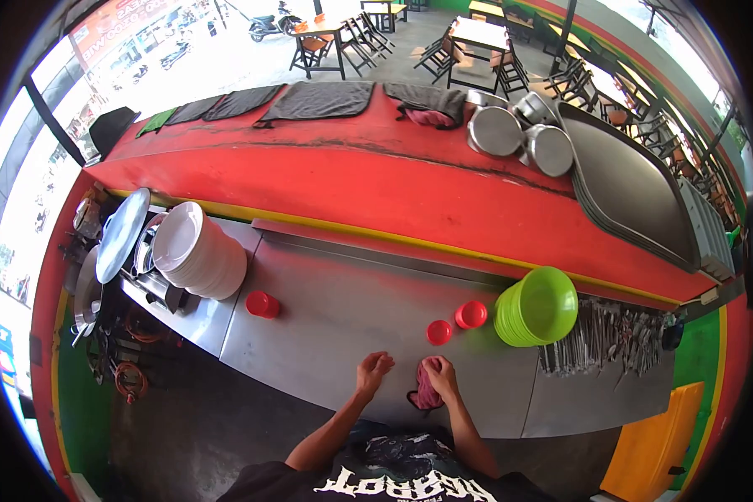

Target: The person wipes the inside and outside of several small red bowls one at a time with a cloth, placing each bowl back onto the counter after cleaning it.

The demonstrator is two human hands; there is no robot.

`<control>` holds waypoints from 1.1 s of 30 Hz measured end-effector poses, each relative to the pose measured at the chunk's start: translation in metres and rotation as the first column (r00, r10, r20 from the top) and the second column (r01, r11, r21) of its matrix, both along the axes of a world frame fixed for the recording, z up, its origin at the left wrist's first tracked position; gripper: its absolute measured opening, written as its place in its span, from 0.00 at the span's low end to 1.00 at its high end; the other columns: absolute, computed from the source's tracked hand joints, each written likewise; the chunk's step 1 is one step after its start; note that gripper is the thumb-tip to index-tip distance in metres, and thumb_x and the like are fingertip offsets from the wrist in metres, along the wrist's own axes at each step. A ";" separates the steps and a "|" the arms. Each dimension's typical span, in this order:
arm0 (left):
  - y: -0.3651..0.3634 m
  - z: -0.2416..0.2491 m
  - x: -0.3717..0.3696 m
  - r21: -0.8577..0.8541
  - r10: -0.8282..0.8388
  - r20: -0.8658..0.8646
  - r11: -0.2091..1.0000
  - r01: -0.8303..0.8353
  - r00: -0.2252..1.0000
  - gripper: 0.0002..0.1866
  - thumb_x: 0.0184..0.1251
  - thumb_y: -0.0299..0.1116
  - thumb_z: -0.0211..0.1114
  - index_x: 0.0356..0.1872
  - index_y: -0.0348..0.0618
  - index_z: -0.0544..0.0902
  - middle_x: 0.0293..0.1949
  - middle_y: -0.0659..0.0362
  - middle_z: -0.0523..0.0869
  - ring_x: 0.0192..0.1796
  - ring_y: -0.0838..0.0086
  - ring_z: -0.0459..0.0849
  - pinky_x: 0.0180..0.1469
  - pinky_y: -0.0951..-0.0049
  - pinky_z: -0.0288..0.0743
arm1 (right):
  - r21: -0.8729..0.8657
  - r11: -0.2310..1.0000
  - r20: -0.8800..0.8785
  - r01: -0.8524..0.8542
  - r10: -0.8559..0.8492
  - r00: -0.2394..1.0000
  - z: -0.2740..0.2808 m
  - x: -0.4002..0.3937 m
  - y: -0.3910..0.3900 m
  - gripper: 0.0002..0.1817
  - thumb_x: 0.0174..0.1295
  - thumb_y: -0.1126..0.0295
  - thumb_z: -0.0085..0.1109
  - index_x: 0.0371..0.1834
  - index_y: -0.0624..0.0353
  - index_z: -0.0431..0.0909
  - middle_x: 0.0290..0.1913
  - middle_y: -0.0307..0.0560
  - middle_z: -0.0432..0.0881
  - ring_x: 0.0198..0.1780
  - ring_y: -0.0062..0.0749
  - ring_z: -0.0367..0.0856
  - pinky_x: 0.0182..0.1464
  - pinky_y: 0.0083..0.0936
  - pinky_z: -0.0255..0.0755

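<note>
My right hand (441,375) is closed on a crumpled dark pink cloth (425,391) near the front edge of the steel counter (335,314). To the left of it, my left hand (375,371) hovers over the counter with curled fingers; whether anything small is in them cannot be made out. Beyond my right hand stand two red cups, one nearer (439,333) and one slightly farther right (471,315). A third red cup (262,304) stands farther left on the counter.
Green bowls (535,308) are stacked at the right, beside piled cutlery (602,339). White plates (201,251) stand stacked at the left. Behind the counter, a red ledge (326,180) bears cloths, metal pots (495,132) and large trays (632,180). An orange box (653,439) is at lower right.
</note>
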State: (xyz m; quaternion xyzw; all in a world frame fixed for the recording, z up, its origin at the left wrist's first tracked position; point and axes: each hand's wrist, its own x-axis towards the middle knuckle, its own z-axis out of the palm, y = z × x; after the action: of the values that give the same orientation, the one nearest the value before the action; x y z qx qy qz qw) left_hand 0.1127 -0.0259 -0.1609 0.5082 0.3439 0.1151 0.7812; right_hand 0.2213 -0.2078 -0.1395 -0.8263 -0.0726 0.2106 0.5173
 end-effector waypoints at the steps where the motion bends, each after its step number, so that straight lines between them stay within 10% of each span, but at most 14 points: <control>1: 0.014 0.007 -0.006 -0.014 0.064 -0.040 0.998 -0.065 0.997 0.17 0.76 0.40 0.61 0.54 0.36 0.80 0.44 0.55 0.88 0.45 0.69 0.88 0.46 0.71 0.81 | 0.008 1.000 0.004 -0.011 0.011 1.000 0.000 -0.002 0.010 0.16 0.63 0.59 0.68 0.42 0.63 0.84 0.39 0.50 0.87 0.42 0.33 0.85 0.48 0.29 0.76; 12: 0.250 0.007 -0.113 0.206 0.582 -0.122 0.807 -0.553 0.804 0.22 0.78 0.49 0.56 0.58 0.41 0.71 0.45 0.56 0.81 0.40 0.73 0.84 0.37 0.74 0.76 | 0.183 0.983 -0.156 0.000 0.029 0.987 0.009 -0.065 0.207 0.17 0.64 0.60 0.67 0.47 0.63 0.82 0.43 0.47 0.86 0.46 0.27 0.82 0.51 0.26 0.75; 22: 0.373 0.014 -0.121 0.479 0.144 -0.033 0.871 -0.111 0.989 0.32 0.78 0.37 0.58 0.77 0.41 0.57 0.73 0.48 0.66 0.69 0.58 0.72 0.67 0.63 0.70 | 0.201 0.952 -0.068 -0.232 0.249 0.966 0.030 -0.118 0.396 0.37 0.65 0.58 0.67 0.73 0.61 0.63 0.58 0.54 0.81 0.62 0.35 0.78 0.65 0.31 0.69; 33: 0.393 0.016 -0.120 0.546 -0.089 0.139 0.838 -0.001 0.986 0.26 0.75 0.27 0.51 0.73 0.34 0.65 0.67 0.47 0.77 0.69 0.63 0.74 0.69 0.67 0.67 | 0.329 0.902 0.011 -0.281 0.293 0.956 0.013 -0.131 0.434 0.38 0.66 0.61 0.65 0.76 0.61 0.60 0.68 0.56 0.74 0.70 0.40 0.71 0.72 0.33 0.64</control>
State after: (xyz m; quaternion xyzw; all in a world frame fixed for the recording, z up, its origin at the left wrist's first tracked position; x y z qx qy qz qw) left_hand -0.0069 0.3676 -0.1450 0.7059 0.2223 0.2300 0.6320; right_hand 0.0906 0.2259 -0.1261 -0.7050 -0.2174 0.2854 0.6117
